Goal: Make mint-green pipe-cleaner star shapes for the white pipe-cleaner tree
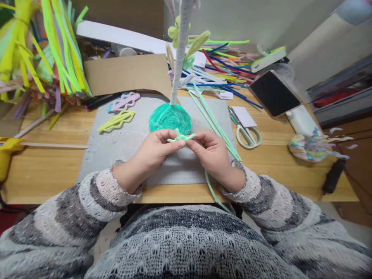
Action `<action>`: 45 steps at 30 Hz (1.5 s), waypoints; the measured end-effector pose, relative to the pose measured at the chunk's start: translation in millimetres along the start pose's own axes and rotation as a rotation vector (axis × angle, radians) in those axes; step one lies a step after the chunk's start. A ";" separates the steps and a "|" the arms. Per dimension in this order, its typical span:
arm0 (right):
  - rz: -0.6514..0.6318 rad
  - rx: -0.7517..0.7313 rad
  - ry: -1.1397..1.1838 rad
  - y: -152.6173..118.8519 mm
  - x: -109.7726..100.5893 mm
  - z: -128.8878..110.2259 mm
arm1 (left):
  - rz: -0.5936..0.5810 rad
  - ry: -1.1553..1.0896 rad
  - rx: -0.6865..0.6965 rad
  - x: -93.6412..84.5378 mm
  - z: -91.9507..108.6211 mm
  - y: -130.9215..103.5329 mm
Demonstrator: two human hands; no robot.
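Between my two hands is a small folded piece of light green pipe cleaner (183,136), held above the grey mat. My left hand (158,147) pinches its left side, and my right hand (210,149) pinches its right side. A long tail of the same green (211,186) hangs below my right hand toward the table's front edge. Just behind my hands lies a round teal coiled base (170,118), with a white wrapped stem (178,54) standing up from it. Several straight light green pipe cleaners (213,122) lie right of the base.
Yellow (116,121) and lilac (126,101) zigzag pieces lie on the mat's left. Scissors (248,135), a phone (274,93) and a fluffy pastel item (308,147) are at right. A yellow glue gun (8,155) is at left; pipe cleaner bundles (61,46) stand back left.
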State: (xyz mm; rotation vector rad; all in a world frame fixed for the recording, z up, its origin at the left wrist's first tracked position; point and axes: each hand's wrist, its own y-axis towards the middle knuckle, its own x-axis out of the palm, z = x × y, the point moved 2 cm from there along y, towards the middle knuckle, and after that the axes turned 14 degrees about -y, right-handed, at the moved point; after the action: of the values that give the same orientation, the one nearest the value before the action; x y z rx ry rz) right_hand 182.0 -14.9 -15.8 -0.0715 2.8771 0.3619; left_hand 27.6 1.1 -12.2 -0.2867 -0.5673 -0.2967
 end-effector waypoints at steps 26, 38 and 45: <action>-0.466 0.312 0.415 14.3 -16.8 -3.8 | -0.022 -0.077 -0.087 3.8 7.0 0.8; -0.186 0.195 0.284 -1.9 2.2 -9.3 | 0.036 -0.244 -0.102 4.7 2.6 0.7; -0.066 0.189 0.320 -3.3 4.1 -2.2 | 0.022 -0.226 -0.014 2.8 -1.5 1.0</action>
State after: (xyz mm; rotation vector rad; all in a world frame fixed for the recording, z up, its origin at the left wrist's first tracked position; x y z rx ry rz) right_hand 177.8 -18.7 -15.5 -0.2083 3.1983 0.0684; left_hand 31.0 0.9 -12.1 -0.3421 -0.7847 -0.2486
